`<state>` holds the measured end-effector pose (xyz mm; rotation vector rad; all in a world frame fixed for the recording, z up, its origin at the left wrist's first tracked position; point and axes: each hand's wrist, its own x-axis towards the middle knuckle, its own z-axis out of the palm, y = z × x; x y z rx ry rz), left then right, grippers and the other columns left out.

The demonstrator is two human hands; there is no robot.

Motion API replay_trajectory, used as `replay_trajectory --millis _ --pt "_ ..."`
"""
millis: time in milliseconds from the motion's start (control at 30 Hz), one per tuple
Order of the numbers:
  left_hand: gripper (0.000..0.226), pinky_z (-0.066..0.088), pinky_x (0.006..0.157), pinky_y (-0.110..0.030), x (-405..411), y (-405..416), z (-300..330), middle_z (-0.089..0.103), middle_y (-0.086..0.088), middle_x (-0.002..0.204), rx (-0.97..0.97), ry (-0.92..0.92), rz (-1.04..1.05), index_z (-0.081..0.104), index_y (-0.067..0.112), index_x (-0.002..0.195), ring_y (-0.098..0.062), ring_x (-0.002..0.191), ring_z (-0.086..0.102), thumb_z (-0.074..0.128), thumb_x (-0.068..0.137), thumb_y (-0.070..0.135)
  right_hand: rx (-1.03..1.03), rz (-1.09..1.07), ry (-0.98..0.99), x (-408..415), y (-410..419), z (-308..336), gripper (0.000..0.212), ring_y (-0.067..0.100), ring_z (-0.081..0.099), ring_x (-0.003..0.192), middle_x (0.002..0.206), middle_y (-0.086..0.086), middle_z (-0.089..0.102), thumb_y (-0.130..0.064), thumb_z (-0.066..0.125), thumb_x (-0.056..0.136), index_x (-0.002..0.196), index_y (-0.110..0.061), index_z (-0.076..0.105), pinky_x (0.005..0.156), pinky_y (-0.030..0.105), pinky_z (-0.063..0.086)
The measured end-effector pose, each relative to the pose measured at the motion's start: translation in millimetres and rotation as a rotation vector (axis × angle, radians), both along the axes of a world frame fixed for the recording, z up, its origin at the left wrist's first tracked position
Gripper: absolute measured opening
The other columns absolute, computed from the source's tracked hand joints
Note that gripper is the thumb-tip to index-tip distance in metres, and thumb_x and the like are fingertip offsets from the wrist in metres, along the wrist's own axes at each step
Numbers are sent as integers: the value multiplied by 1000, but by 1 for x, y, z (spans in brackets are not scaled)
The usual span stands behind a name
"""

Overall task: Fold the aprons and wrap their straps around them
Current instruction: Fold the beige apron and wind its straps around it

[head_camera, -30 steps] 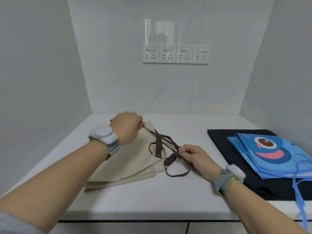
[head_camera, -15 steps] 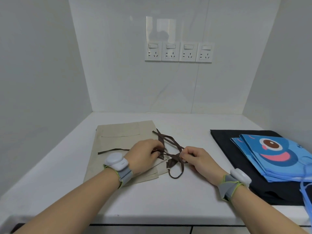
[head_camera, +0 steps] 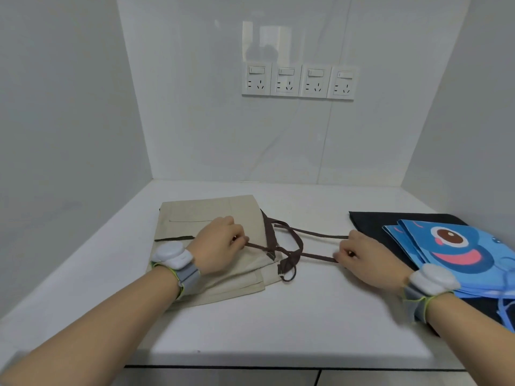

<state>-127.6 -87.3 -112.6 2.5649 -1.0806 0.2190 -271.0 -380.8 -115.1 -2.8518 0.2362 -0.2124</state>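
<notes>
Pinching a brown strap (head_camera: 315, 256) taut between them, the left hand (head_camera: 216, 243) rests on the folded beige apron (head_camera: 211, 218) and the right hand (head_camera: 367, 259) sits on the bench (head_camera: 278, 324), fingers closed.

Beige apron (head_camera: 211, 215) folded flat (brown straps (head_camera: 295, 243) loose).
</notes>
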Motion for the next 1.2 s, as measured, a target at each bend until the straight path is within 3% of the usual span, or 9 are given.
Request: replay_trajectory --millis 100,200,333,433,600,733,867,967,1200 --pt "28 36 82 -37 5 7 -1 50 0 94 97 -72 86 59 18 94 -24 95 46 37 102 34 -277 -33 -11 -4 -4 -11 25 14 48 89 102 -10 44 -49 43 96 89 -30 57 74 30 45" --pt "25 35 89 -39 -1 1 -2 53 3 102 54 -62 105 57 23 101 -21 101 46 34 102 34 -449 -50 -242 0 14 -16 22 21 41 101 113 -8 48 -46 44 93 100 -34 61 78 38 39" --pt "19 42 90 -36 -22 -15 -1 55 5 104 -108 13 -96 60 24 107 -16 100 51 43 99 30 -80 121 -253 13 58 -19 22 18 42 104 107 -13 55 -40 47 88 100 -32 65 86 36 38" --pt "17 42 89 -28 -36 -28 -4 56 5 108 -108 49 -169 61 23 110 -14 101 53 52 95 27 36 168 -224 22 77 -29 13 17 43 102 102 -10 56 -34 58 88 97 -29 65 90 35 40" --pt "19 43 89 -32 -37 -33 -14 53 3 106 -180 122 -107 60 24 111 -17 97 54 51 95 19 108 143 -198 28 90 -27 6 18 46 89 91 -5 55 -20 51 92 89 -21 55 78 32 40" --pt "18 39 79 -25 -40 -34 -12 54 4 98 -230 110 -82 62 24 109 -12 87 51 49 97 23 359 65 -207 25 92 -15 10 16 54 75 77 -6 60 -15 46 95 86 -19 50 70 33 43" --pt "14 37 66 -17 -40 -28 -2 59 11 84 -210 81 -81 65 26 100 -3 71 49 52 95 29 372 -37 -198 22 83 -6 16 6 49 66 68 -10 56 -23 54 91 75 -23 55 62 25 39" --pt "15 39 68 -16 -37 -24 4 65 10 84 -158 73 -79 69 23 92 -4 74 54 55 93 29 403 -116 -169 21 78 -4 33 8 44 58 60 -9 50 -33 61 88 63 -18 48 57 26 34" --pt "16 33 57 -17 -28 -10 2 54 11 67 -162 187 31 69 19 85 -8 66 49 59 91 30 506 -182 -138 22 80 -6 48 14 26 52 52 -4 28 -24 66 79 52 -19 27 51 30 23"
